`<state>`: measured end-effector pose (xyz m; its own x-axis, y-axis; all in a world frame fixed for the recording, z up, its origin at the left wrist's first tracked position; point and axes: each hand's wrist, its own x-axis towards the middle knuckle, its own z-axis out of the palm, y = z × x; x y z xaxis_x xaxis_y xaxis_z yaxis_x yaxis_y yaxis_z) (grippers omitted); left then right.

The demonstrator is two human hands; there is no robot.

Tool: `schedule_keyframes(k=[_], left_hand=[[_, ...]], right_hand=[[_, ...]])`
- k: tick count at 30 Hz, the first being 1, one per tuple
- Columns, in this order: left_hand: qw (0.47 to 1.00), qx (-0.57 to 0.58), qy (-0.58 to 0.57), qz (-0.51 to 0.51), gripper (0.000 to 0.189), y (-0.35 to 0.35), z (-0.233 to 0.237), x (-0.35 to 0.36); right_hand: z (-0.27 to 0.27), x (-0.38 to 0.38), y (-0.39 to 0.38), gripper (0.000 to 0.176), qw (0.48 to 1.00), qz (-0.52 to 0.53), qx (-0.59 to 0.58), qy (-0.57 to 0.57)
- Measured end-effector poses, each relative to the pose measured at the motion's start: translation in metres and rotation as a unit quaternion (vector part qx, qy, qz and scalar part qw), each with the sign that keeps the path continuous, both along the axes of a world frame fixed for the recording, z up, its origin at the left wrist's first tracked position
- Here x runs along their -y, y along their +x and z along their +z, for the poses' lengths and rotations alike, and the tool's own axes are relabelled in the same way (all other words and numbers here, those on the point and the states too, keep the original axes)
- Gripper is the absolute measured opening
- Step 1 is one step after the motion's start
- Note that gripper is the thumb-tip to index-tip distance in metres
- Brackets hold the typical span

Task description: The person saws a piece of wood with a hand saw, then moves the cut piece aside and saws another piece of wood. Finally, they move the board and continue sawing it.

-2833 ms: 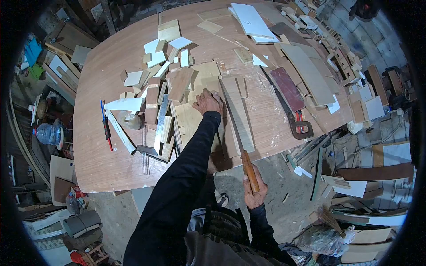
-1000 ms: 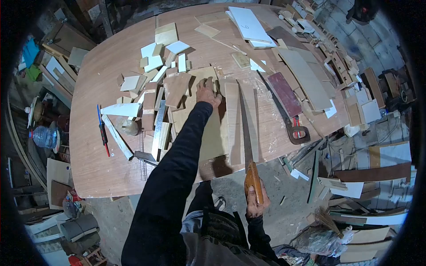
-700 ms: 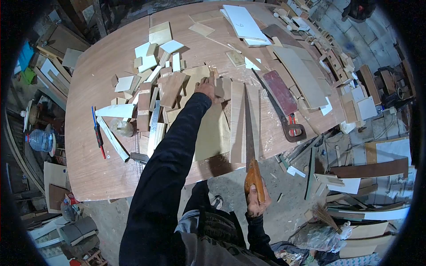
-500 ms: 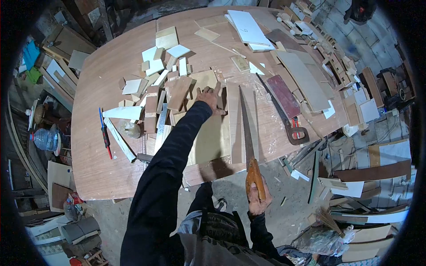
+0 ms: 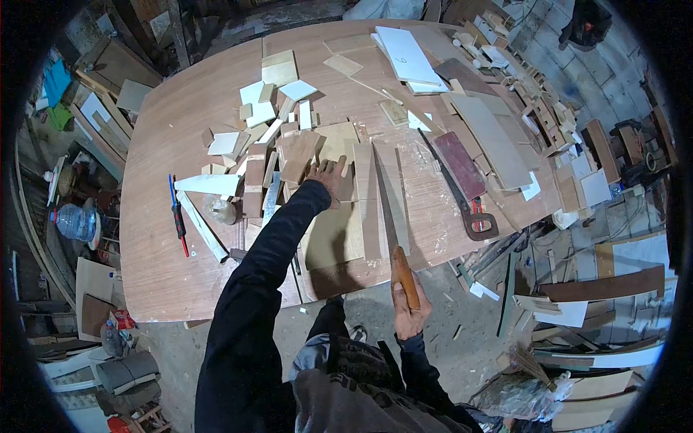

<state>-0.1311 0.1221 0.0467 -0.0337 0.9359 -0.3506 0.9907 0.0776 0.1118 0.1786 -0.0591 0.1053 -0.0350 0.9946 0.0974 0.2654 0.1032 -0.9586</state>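
My left hand [image 5: 330, 180] lies with its fingers spread on a pale wooden board [image 5: 336, 242] near the table's front. Wrapped round the wooden handle of a handsaw [image 5: 405, 278] is my right hand [image 5: 410, 310], just off the front edge. The saw's long blade points away from me, over the thin brown panels [image 5: 369, 216] right of the pale board. Left of my left hand, a brown wood block [image 5: 297, 155] sits among a pile of offcuts. A metal ruler-like strip [image 5: 272, 196] lies close to my left forearm.
A second saw with a black handle [image 5: 480, 226] lies at the right beside a dark red board [image 5: 460, 164]. White panels [image 5: 408, 56] are stacked at the back. At the left lie a red-and-black tool [image 5: 178, 224] and a white strip [image 5: 201, 227]. Scraps litter the floor at right.
My left hand has slid left and nearer to me over the board. The handsaw and the panels beneath it have shifted slightly left, and its handle has turned in my right hand.
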Motion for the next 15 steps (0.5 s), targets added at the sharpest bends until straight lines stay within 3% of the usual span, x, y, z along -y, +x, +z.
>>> schedule_keyframes(k=[15], left_hand=[[0.994,0.082,0.020,0.064,0.128,0.010,-0.008,-0.009]], right_hand=[[0.007,-0.010,-0.014,0.037,0.999,-0.005,0.028,0.023]])
